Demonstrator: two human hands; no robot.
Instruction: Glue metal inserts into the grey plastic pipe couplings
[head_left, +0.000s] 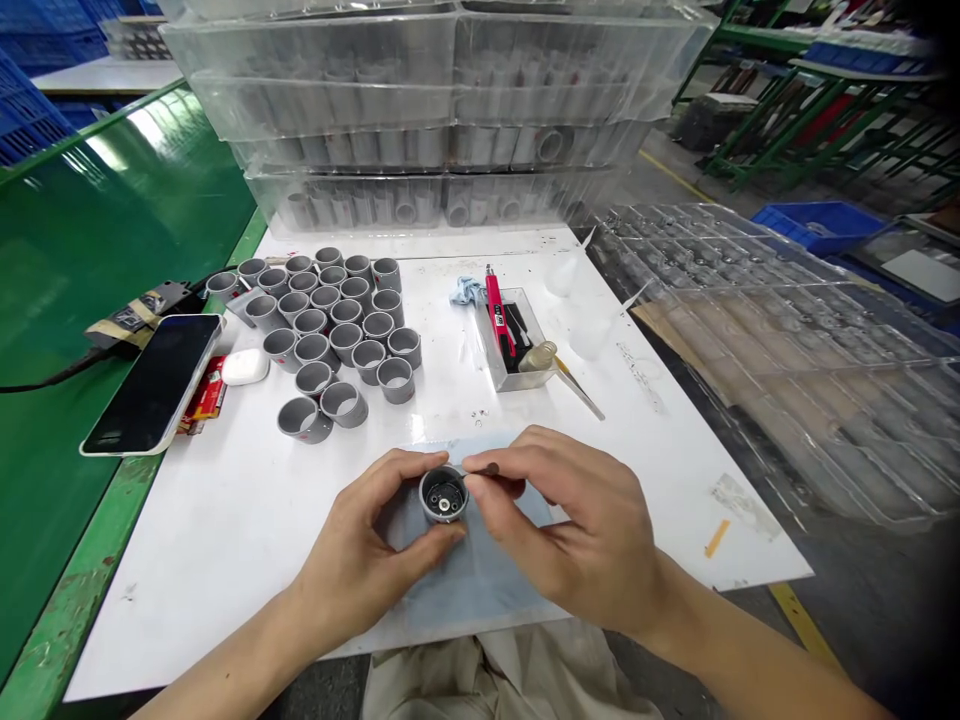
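Note:
Between thumb and fingers, my left hand (pixel 375 530) grips a short grey cylinder (pixel 444 496) near the table's front. Its open end faces up, and inside sits a black round part with a small metal centre. My right hand (pixel 562 510) pinches a thin dark tool (pixel 484 470) at the cylinder's right rim; the tool's kind does not show and its tip is hidden. Both hands are over a pale blue sheet (pixel 487 580). Many similar grey cylinders (pixel 346 340) stand upright in a group on the left of the table.
A clear box (pixel 517 378) holds a red cutter (pixel 496 312) and small items, with tweezers (pixel 579 388) beside it. A phone (pixel 154 385) and white case (pixel 245 367) lie left. Clear bins (pixel 345 110) are stacked behind; clear trays (pixel 780 350) lie right of the white table (pixel 660 500).

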